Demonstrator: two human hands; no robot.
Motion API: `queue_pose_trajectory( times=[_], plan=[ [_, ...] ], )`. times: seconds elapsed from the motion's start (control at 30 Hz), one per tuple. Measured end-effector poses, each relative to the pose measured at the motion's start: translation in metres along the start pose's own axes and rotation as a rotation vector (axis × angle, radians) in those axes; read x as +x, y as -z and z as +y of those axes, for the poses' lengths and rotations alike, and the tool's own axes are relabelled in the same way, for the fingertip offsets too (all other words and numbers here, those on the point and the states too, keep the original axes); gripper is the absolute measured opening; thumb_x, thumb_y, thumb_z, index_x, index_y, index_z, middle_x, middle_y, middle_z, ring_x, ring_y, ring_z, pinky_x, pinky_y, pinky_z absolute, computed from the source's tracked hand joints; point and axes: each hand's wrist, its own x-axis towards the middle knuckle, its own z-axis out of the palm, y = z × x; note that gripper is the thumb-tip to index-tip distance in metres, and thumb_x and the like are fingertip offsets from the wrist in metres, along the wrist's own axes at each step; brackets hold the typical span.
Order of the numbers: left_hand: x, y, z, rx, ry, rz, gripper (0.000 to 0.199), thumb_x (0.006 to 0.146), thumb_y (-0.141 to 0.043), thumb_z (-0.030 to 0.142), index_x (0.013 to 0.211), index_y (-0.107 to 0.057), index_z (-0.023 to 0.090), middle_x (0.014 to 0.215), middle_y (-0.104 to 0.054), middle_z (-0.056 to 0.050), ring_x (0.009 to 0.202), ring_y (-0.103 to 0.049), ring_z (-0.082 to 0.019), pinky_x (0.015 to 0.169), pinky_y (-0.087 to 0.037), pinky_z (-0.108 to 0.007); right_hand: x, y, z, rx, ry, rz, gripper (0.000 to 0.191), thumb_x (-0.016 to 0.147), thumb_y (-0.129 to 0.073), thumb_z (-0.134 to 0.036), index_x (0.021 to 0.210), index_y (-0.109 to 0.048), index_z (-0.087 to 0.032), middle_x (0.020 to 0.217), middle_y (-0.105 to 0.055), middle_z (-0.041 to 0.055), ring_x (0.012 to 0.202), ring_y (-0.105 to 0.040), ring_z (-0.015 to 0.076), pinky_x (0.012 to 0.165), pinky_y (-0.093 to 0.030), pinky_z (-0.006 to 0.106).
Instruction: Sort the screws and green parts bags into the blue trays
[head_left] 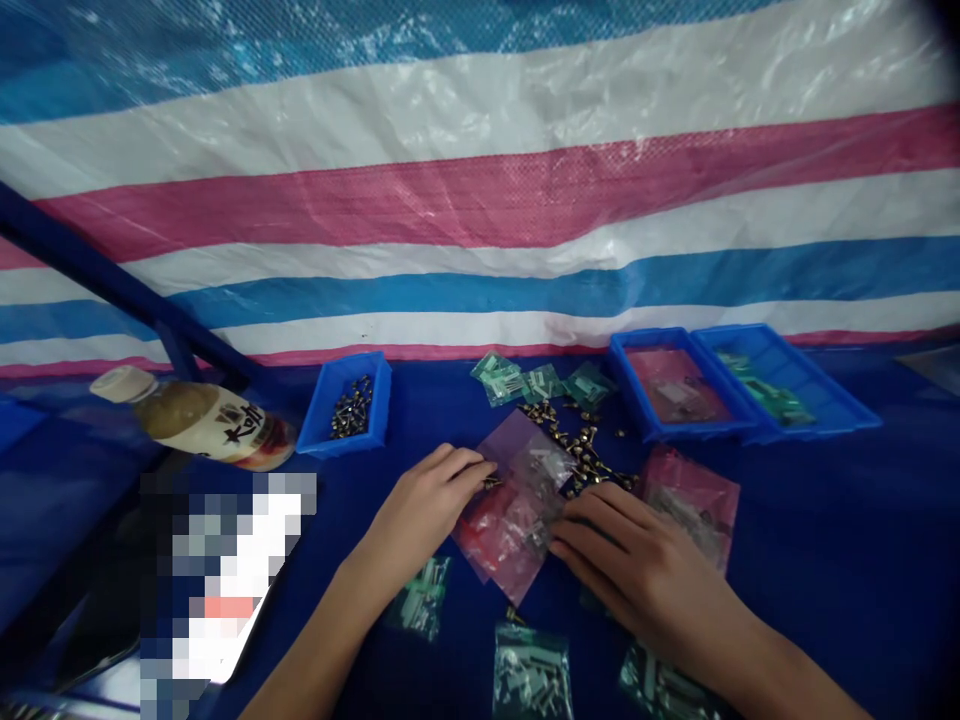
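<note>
Pink plastic bags (517,570) with small parts inside lie overlapped at the middle of the blue table. My left hand (435,495) is at their left edge, its fingers closed on a small brass-coloured screw (491,482). At the right edge of the bags rests my right hand (637,555), fingers bent and pressed together; what is under the fingertips is hidden. Loose screws (589,460) are heaped just behind the bags. Green bags of parts (531,675) lie nearer to me, one of them partly under my right forearm. Another pink bag (694,510) is beyond my right hand.
A blue bin of screws (382,400) stands at the back left, beside a lying bottle (202,418). Two blue bins (652,433) with bags stand at the back right. Green bags (499,378) lie near the striped sheet. A pixelated bright screen (240,590) is at the left.
</note>
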Motion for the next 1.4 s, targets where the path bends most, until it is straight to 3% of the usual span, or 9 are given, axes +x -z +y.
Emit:
queue_pose_trajectory(
  times=[0.17,0.33,0.57,0.87,1.13,1.4],
  plan=[
    [0.005,-0.003,0.004,-0.031,0.082,0.061,0.016,0.096,-0.053,0.02,0.107,-0.064,0.019,0.103,-0.066,-0.003,0.096,-0.058,-0.019,0.085,-0.053,-0.035,0.001,0.001,-0.001,0.008,-0.017,-0.012,0.019,0.097,-0.049,-0.018,0.099,-0.068,-0.018,0.09,-0.065,0.0072,0.089,-0.059,0.0206,0.077,-0.052,0.037],
    [0.005,0.0,0.008,-0.018,0.094,0.146,0.013,0.096,-0.053,0.018,0.105,-0.063,0.018,0.102,-0.065,-0.005,0.094,-0.057,-0.019,0.082,-0.053,-0.035,0.001,0.001,-0.002,0.094,-0.041,0.019,0.018,0.098,-0.049,-0.019,0.103,-0.066,-0.019,0.093,-0.065,0.0066,0.09,-0.059,0.0195,0.078,-0.052,0.036],
    [0.003,0.0,0.036,-0.14,-0.222,0.25,0.014,0.097,-0.051,0.015,0.107,-0.061,0.013,0.105,-0.068,-0.007,0.1,-0.059,-0.019,0.088,-0.055,-0.036,0.0,-0.004,-0.003,0.248,-0.218,0.018,0.025,0.098,-0.049,-0.022,0.122,-0.056,-0.021,0.104,-0.064,0.0059,0.098,-0.056,0.0201,0.083,-0.051,0.037],
    [0.001,-0.01,0.047,-0.361,-0.228,0.297,0.016,0.094,-0.056,0.013,0.109,-0.061,0.016,0.1,-0.07,-0.005,0.093,-0.063,-0.017,0.086,-0.055,-0.033,0.002,-0.007,-0.007,0.265,-0.2,0.004,0.018,0.099,-0.044,-0.018,0.092,-0.061,-0.019,0.09,-0.063,0.0061,0.087,-0.056,0.0189,0.074,-0.051,0.035],
    [0.002,-0.01,0.045,-0.462,-0.083,0.128,0.009,0.093,-0.06,0.022,0.101,-0.06,0.017,0.095,-0.066,-0.003,0.092,-0.056,-0.016,0.083,-0.05,-0.031,-0.001,-0.007,-0.007,0.387,-0.201,0.032,0.015,0.097,-0.05,-0.015,0.103,-0.062,-0.022,0.092,-0.063,0.0036,0.09,-0.055,0.0179,0.075,-0.05,0.033],
    [0.004,-0.006,0.047,-0.459,-0.077,0.051,0.01,0.093,-0.06,0.026,0.095,-0.061,0.017,0.092,-0.067,-0.002,0.092,-0.057,-0.016,0.083,-0.05,-0.028,-0.005,-0.008,-0.004,0.272,-0.077,0.047,0.013,0.096,-0.05,-0.013,0.1,-0.061,-0.019,0.093,-0.063,0.0052,0.089,-0.056,0.0182,0.075,-0.051,0.034]
  ],
)
